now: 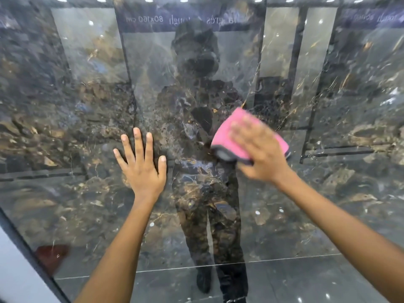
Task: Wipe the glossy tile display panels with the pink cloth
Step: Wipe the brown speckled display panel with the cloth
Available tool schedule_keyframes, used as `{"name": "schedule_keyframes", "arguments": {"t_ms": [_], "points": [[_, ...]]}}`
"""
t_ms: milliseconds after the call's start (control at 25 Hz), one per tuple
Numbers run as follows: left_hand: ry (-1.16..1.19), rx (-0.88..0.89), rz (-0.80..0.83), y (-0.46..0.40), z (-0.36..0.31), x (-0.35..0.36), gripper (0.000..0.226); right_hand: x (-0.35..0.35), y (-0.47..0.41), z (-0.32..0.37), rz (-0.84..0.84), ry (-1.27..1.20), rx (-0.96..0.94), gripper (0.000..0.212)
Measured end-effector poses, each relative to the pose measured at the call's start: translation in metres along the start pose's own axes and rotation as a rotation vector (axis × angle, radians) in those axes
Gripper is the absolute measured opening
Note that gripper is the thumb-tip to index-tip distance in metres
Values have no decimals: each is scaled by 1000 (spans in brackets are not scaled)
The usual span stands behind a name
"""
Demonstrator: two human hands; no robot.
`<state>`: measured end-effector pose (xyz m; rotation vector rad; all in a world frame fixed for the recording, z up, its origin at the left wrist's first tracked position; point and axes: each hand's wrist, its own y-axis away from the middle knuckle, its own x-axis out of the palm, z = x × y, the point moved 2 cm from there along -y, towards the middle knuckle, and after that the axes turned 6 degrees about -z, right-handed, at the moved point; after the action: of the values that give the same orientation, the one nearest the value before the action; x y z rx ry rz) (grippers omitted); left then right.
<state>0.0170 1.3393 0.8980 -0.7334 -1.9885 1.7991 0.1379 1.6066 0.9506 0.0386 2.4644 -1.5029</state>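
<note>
A glossy dark marble tile panel with gold and brown veins fills the head view and mirrors the room. My right hand presses a folded pink cloth with a grey edge flat against the panel, right of the middle; the hand is blurred. My left hand lies flat on the panel left of the middle, fingers spread and straight, holding nothing. About a hand's width of bare tile separates the two hands.
The panel's dark frame edge runs diagonally at the lower left, with a pale surface beyond it. A person's reflection stands in the panel's centre. Reflected ceiling lights and mirrored lettering show along the top.
</note>
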Motion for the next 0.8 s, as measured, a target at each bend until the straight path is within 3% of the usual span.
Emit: {"name": "schedule_keyframes", "arguments": {"t_ms": [80,120,160,280,360,520,600,640,720,800], "points": [[-11,8,1,1,0,-1,65,-5,-6,-9,-131,29,238,64],[-17,10,1,0,-1,-2,67,4,10,3,-109,31,246,70],[-24,10,9,-1,-1,-3,68,17,33,27,6,26,171,79],[-17,-7,63,-4,-4,-8,67,36,96,94,432,9,-341,90],[18,-96,104,12,-4,-13,62,25,83,75,372,-49,-385,79],[-22,-209,198,94,4,-19,63,-17,43,-14,5,56,183,65],[-41,-178,210,115,12,-12,64,-8,80,-12,40,111,299,78],[-41,-171,195,116,14,-7,61,3,108,8,134,115,259,92],[-29,-166,145,115,16,-2,58,23,166,67,431,61,-58,115],[-4,-152,102,120,18,-1,57,27,186,89,557,-9,-337,120]]}}
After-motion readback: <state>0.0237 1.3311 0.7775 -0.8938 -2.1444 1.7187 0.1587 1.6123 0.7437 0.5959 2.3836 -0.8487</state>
